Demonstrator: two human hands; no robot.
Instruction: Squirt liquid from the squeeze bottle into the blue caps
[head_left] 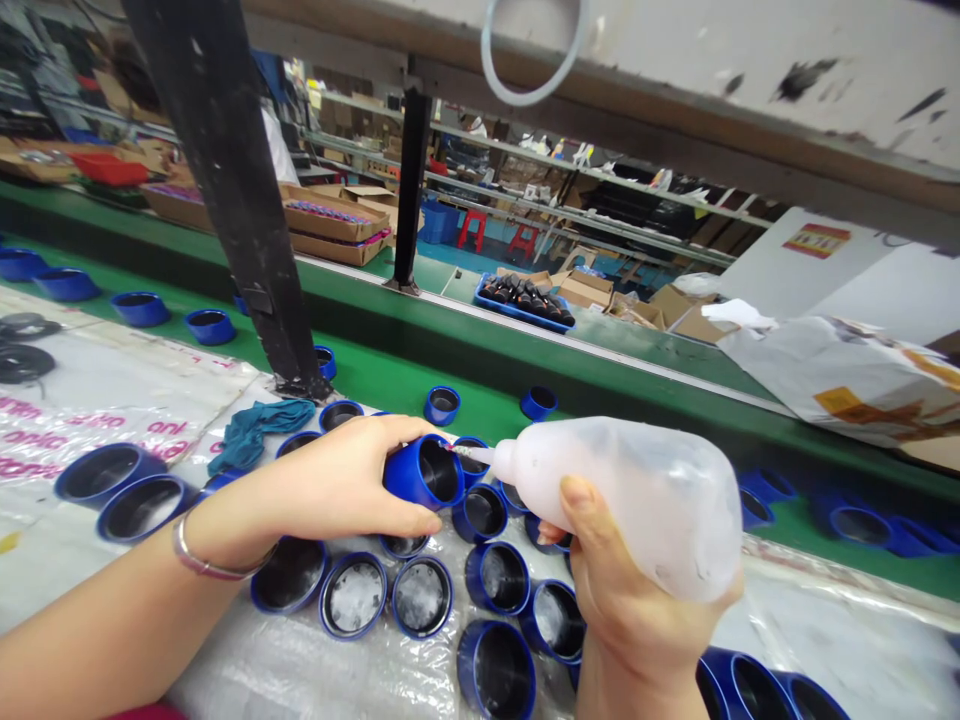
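My left hand (341,480) holds a small blue cup (424,472) tipped on its side, its black inside facing right. My right hand (626,600) grips a cloudy white squeeze bottle (637,495), held level. The bottle's thin nozzle (466,453) points left and touches the cup's rim. A thin bracelet (202,560) sits on my left wrist. Several more blue cups (420,595) stand open side up on the plastic-covered table just below both hands.
A green conveyor belt (390,375) runs behind the table and carries loose blue cups (210,325). A black post (232,190) rises at the left. A teal rag (255,430) lies by its foot. Cardboard boxes (330,220) and a blue tray of black parts (525,298) stand beyond.
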